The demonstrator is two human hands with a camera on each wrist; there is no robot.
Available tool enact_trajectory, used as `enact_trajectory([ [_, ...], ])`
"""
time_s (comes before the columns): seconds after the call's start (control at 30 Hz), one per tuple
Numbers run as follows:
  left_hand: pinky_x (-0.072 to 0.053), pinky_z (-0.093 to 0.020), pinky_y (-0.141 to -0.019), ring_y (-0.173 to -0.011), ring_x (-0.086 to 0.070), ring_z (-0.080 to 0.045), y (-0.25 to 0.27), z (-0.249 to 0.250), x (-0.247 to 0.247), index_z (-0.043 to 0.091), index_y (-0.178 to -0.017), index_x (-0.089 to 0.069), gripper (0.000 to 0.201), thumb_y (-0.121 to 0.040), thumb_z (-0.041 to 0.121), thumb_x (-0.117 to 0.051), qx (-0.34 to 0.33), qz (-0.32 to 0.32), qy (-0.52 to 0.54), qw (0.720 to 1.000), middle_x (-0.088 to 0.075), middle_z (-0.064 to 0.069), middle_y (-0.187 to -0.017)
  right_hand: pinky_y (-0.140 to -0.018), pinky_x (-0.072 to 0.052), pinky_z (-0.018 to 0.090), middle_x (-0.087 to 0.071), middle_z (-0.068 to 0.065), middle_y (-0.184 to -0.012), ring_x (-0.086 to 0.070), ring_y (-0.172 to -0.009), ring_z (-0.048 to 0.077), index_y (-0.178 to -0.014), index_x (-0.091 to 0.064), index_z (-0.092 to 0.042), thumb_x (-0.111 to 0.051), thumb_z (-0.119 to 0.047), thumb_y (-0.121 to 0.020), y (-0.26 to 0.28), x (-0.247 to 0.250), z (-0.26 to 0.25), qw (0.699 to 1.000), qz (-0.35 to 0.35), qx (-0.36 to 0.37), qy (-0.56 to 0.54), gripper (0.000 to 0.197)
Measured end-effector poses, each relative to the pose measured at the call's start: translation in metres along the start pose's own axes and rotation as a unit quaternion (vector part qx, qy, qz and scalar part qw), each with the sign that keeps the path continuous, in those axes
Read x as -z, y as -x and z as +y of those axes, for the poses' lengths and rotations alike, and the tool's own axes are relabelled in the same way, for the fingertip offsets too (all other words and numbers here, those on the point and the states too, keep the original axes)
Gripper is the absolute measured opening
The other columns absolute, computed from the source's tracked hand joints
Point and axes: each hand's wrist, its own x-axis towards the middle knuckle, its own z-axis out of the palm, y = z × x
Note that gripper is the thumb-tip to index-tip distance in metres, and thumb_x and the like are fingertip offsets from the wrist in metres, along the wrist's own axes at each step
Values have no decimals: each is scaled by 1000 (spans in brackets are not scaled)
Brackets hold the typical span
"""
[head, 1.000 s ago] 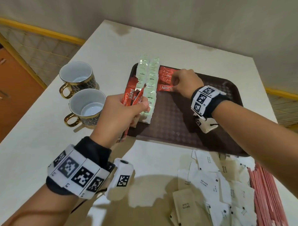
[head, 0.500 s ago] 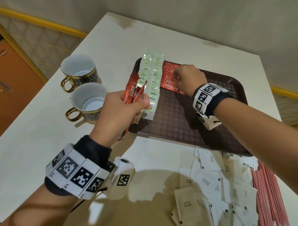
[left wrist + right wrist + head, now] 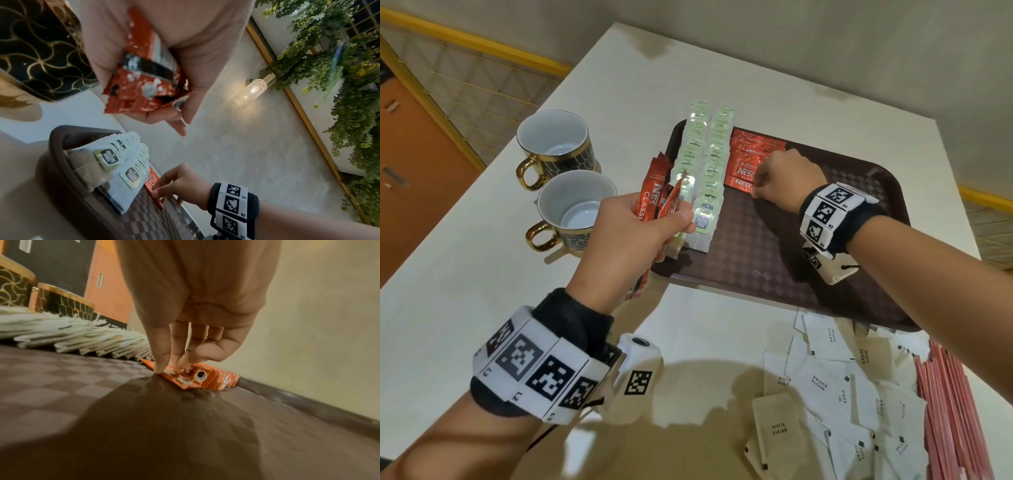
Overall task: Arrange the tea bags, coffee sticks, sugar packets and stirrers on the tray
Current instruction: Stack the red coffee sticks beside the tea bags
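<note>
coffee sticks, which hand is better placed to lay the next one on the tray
Right hand: its fingertips pinch the row's nearest stick on the tray, while the left hand only grips the spare sticks beside it.

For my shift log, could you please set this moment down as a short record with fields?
Left hand: grips a bunch of held coffee sticks over the left edge of the tray
Right hand: pinches the front coffee stick lying on the tray
Tray: two rows of tea bags, a coffee stick row beside them
Off the tray, on the table: sugar packets, stirrers
Also on the table: two cups
</note>
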Motion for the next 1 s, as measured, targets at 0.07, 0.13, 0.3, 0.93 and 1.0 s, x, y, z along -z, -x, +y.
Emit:
enact_trajectory([
  [0.07, -50, -20, -59, -74, -67, -10, 0, 0, 0, 18, -102, -71, 26, -84, 37, -72, 1, -2, 1, 1000, -75, -1, -90, -86, -53, 43, -65, 10, -104, -63, -95, 30, -94, -72, -15, -79, -29, -79, -1, 0, 2, 999, -11, -20, -40, 22],
  [0.13, -50, -20, -59, -74, -67, -10, 1, -1, 0, 18, -102, -71, 26, -84, 37, -72, 1, -2, 0, 1000, -75, -1, -90, -86, -54, 43, -68, 9, -97, -64, -93, 27, -88, -73, -13, -82, -26, -75, -2, 0, 3, 996, -19, -37, -76, 20],
  [0.3, -51, -14, -56, -69, -66, -6, 2, -2, -1, 20, -98, -70, 21, -85, 36, -71, 0, -1, 2, 1000, -75, 2, -88, -79, -58, 42, -69, 12, -84, -66, -81, 26, -76, -71, -8, -83, -19, -69, -3, 3, 2, 992, -34, -60, -109, 18],
  [0.93, -51, -11, -55, -70, -69, -5, 7, -6, -3, 23, -93, -66, 13, -87, 35, -69, 5, -4, -1, 1000, -73, 6, -77, -84, -53, 46, -61, 14, -108, -61, -95, 36, -100, -58, -11, -72, -17, -78, -15, -2, -4, 998, 30, -34, -40, 27],
  [1.0, -48, -9, -51, -59, -64, 1, 7, -5, -3, 23, -89, -64, 12, -87, 34, -69, 6, -5, 4, 1000, -68, 12, -64, -84, -53, 47, -61, 14, -107, -61, -95, 36, -100, -58, -11, -74, -17, -77, -16, -2, -4, 998, 28, -35, -48, 28],
])
